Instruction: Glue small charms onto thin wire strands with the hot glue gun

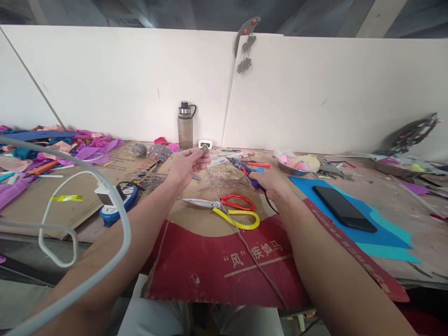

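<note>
My left hand (191, 164) is raised over the cardboard, its fingers pinching a small greyish piece (205, 148) whose exact kind I cannot make out. A thin grey cord (245, 240) runs from near that hand down across the cardboard to its front edge. My right hand (268, 179) is wrapped round a blue hot glue gun (255, 181) with a black cable, its nozzle pointing left toward the small piece but apart from it. Between and below my hands lie scissors (224, 205) with one red and one yellow handle, blades to the left.
A red-and-brown cardboard sheet (196, 266) covers the table before me. A water bottle (185, 126) stands at the back. To the right, a black phone (345, 207) rests on blue sheets. At left are colourful scraps (84, 151), a power strip (121, 205) and a white cable (124, 233) close to the camera.
</note>
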`<state>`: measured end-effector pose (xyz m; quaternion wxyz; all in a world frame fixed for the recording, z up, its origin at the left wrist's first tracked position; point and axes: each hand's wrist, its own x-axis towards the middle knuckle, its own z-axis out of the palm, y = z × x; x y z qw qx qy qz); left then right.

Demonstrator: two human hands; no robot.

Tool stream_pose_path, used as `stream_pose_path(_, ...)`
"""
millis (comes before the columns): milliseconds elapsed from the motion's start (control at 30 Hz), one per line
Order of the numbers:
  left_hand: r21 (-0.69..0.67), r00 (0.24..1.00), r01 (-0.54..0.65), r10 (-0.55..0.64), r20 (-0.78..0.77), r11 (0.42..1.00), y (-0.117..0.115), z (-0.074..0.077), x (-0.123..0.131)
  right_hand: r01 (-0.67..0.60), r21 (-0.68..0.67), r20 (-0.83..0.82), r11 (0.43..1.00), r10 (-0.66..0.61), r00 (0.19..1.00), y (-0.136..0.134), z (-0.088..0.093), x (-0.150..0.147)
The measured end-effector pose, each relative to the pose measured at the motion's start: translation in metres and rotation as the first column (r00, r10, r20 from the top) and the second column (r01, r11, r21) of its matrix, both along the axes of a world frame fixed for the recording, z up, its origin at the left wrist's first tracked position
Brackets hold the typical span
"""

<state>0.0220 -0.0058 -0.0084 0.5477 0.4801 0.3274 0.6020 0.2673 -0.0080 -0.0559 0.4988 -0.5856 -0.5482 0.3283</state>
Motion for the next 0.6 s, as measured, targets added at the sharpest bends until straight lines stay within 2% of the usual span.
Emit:
stream_pose_path(67, 0.001, 1.000, -0.012, 0.012, 0.012, 1.000, 0.000, 0.000, 0.000, -0.004, -0.095, -0.138, 0.995, -0.009, 0.990, -0.005, 0.010, -0.007)
stream_pose_path(133, -0.003, 1.000, -0.020, 0.020, 0.012, 1.000, 0.001, 0.000, 0.000, -0.049, -0.176, -0.336, 0.983, -0.013, 0.942, -0.012, 0.021, -0.015)
stream_pose_path(200, -0.012, 0.999, -0.034, 0.034, 0.004, 0.999, 0.002, -0.001, -0.001, -0.090, -0.227, -0.528, 0.970, -0.045, 0.848, -0.019, 0.031, -0.022)
stream_pose_path(267, -0.019, 0.998, -0.058, 0.058, 0.000, 0.998, 0.003, -0.001, -0.001, -0.061, -0.193, -0.665, 0.979, -0.085, 0.742, -0.024, 0.039, -0.026)
stream_pose_path(333, -0.016, 0.997, -0.081, 0.081, 0.003, 0.997, 0.004, -0.001, -0.002, 0.037, -0.076, -0.727, 0.996, -0.081, 0.682, -0.027, 0.044, -0.026)
stream_pose_path(400, 0.004, 0.996, -0.091, 0.091, 0.005, 0.996, 0.004, -0.001, -0.003, 0.042, 0.012, -0.760, 0.999, -0.018, 0.650, -0.030, 0.048, -0.025)
stream_pose_path(467, 0.038, 0.995, -0.102, 0.102, 0.004, 0.994, 0.005, -0.001, -0.003, -0.101, 0.024, -0.775, 0.995, 0.083, 0.626, -0.033, 0.049, -0.025)
stream_pose_path(533, 0.077, 0.992, -0.125, 0.125, 0.006, 0.989, 0.005, -0.001, -0.002, -0.264, 0.016, -0.777, 0.964, 0.178, 0.603, -0.037, 0.049, -0.028)
stream_pose_path(600, 0.109, 0.989, -0.150, 0.149, 0.023, 0.983, 0.005, -0.001, -0.002, -0.289, 0.066, -0.743, 0.955, 0.240, 0.624, -0.040, 0.048, -0.033)
